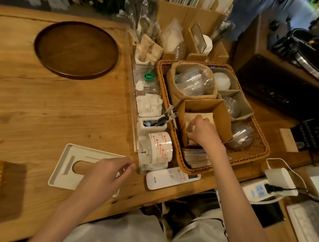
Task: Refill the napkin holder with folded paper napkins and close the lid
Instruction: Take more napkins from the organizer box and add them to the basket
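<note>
A white napkin-holder lid (67, 169) with an oval slot lies flat on the wooden table near the front edge. My left hand (105, 175) hovers over its right part, fingers loosely curled and holding nothing. My right hand (203, 131) reaches into a brown cardboard box (223, 114) inside a wicker basket (252, 154), fingers closed on the brown folded napkins (190, 118) standing in the box. A second stack of brown napkins (195, 157) lies at the basket's front. The body of the holder is not visible.
A round wooden tray (76, 49) sits at the far left. Clear organiser bins, a pen cup (156, 120) and a tape dispenser (158, 148) line the basket's left side. A white remote (170, 178) lies in front. Power strip (261, 191) at right.
</note>
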Available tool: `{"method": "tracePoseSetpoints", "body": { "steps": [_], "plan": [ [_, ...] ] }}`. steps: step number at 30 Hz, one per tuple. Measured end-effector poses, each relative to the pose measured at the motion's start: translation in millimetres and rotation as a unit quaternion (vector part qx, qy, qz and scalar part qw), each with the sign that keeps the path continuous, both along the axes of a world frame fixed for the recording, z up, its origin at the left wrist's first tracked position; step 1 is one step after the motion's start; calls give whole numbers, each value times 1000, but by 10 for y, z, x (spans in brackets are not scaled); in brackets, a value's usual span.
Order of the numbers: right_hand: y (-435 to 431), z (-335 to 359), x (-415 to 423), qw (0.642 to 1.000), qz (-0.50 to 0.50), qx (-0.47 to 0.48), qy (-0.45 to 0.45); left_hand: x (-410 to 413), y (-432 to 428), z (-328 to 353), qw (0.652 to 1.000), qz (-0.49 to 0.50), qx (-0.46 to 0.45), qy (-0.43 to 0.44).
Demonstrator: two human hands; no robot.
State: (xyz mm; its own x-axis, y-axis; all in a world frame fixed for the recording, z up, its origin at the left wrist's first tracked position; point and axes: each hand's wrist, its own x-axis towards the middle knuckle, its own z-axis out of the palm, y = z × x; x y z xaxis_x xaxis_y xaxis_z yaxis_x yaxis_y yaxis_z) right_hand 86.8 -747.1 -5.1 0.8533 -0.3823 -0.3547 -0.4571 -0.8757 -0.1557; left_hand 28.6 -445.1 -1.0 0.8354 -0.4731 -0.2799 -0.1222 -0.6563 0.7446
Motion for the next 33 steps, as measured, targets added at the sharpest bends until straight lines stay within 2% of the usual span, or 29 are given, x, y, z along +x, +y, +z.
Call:
{"method": "tracePoseSetpoints", "body": {
  "steps": [7, 24, 28, 33],
  "plan": [
    [-19, 67, -7, 1000, -5, 16, -7, -30, -102, 1, 999, -30, 22, -15],
    [26, 80, -174, 988, -41, -26, -145, -94, -69, -35, 999, -12, 31, -33],
    [1, 115, -244, 979, -47, -6, -196, -110, -77, -54, 999, -16, 37, -32],
    [25, 228, -319, 959, -44, -30, -277, -150, -106, -58, 999, -12, 30, -29]
  ]
}}
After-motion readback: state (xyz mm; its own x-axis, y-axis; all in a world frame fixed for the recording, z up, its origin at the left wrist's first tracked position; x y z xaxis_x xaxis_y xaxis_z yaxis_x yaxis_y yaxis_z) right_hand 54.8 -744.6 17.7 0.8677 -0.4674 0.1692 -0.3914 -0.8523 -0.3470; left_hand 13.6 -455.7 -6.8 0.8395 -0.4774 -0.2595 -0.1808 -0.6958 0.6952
